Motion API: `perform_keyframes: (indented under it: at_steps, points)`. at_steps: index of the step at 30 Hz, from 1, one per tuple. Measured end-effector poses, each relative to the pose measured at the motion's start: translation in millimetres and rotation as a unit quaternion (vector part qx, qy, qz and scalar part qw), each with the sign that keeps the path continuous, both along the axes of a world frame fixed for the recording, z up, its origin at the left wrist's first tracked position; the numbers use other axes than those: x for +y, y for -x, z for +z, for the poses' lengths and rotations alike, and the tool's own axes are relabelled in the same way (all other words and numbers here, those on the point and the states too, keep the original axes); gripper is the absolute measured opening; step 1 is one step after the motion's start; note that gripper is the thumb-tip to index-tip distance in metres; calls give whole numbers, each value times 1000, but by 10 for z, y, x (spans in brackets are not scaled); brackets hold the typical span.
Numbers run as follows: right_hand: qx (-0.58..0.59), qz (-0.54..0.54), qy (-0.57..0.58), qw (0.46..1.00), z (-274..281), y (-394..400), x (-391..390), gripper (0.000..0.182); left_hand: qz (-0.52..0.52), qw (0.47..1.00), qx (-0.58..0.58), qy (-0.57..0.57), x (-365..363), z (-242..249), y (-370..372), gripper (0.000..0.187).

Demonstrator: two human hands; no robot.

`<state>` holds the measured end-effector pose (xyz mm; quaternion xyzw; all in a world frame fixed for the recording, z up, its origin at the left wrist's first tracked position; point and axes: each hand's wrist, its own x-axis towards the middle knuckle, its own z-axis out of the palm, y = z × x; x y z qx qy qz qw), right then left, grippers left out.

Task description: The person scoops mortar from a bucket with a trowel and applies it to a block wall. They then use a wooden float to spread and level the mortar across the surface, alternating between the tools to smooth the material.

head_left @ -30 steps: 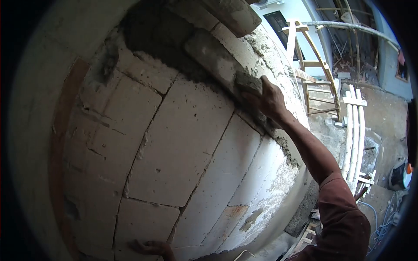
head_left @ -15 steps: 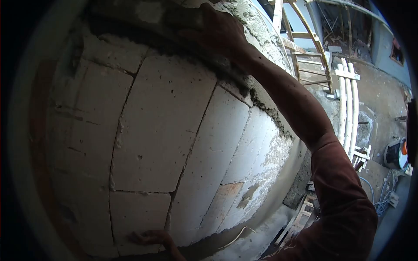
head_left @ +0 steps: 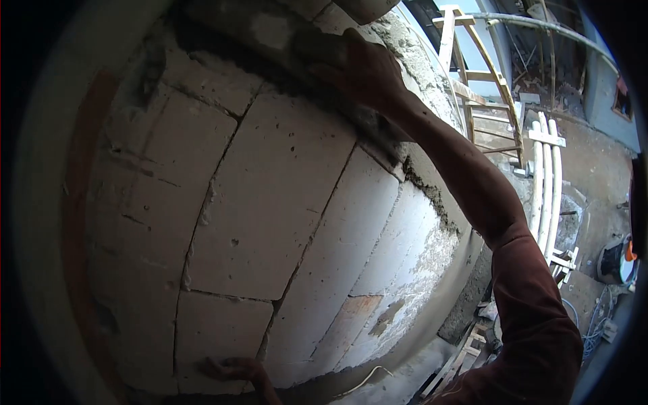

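My right hand [head_left: 368,71] is closed round the grip of a long, dark, mortar-smeared plastering float [head_left: 273,30] at the top of the view. The float lies against the upper wall, along the lower edge of a band of wet grey mortar [head_left: 424,182]. Below it shows bare pale block wall [head_left: 283,182] with dark joints. Low on these blocks, my left hand [head_left: 233,369] rests with its fingers loosely extended and nothing in them. Shadow hides much of the float's far end.
To the right stand a wooden ladder-like frame [head_left: 496,88] and several pale poles [head_left: 545,182] tied together. A dark bucket [head_left: 613,260] and coiled blue hose [head_left: 597,324] lie on the ground below. A reddish-brown vertical strip [head_left: 77,229] borders the wall's left side.
The view has shifted, so the wall and both arms sit slightly differently in the frame. My right hand still grips the float, and my left hand stays low on the blocks.
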<state>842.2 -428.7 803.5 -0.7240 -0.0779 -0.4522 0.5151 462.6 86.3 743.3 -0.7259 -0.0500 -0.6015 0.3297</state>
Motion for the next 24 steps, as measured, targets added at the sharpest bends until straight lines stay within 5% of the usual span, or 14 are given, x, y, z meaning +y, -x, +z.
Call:
perform_keyframes:
  at_steps: [6, 8, 10, 11, 15, 18, 22, 24]
  points:
    - [28, -14, 14, 999, -357, 42, -36, 58, 8, 1000, -13, 3, 38, -18, -5, 41]
    - [122, 50, 11, 991, -1093, 123, -101, 64, -1, 1000, -14, -5, -3, 31, -25, 41]
    - [115, 29, -19, 993, -2488, 228, -54, 65, -15, 1000, 2, -3, -62, 12, 1, 42]
    - [216, 45, -53, 974, -3156, 503, -55, 66, -6, 1000, 1, -6, -75, 7, -3, 42]
    - [458, -60, -47, 886, -5552, 2260, -259, 65, 5, 999, 3, -51, -27, 58, 44, 44]
    - [598, -164, 17, 784, -6276, 3802, -805, 63, 10, 999, -11, -37, 38, 9, 53, 44]
    - [751, -222, 83, 616, -6412, 5407, -1578, 63, -17, 999, -8, -38, 5, 53, 22, 44]
    - [827, -164, 111, 526, -5997, 5861, -1805, 71, -23, 998, -12, -56, -100, 91, 7, 44]
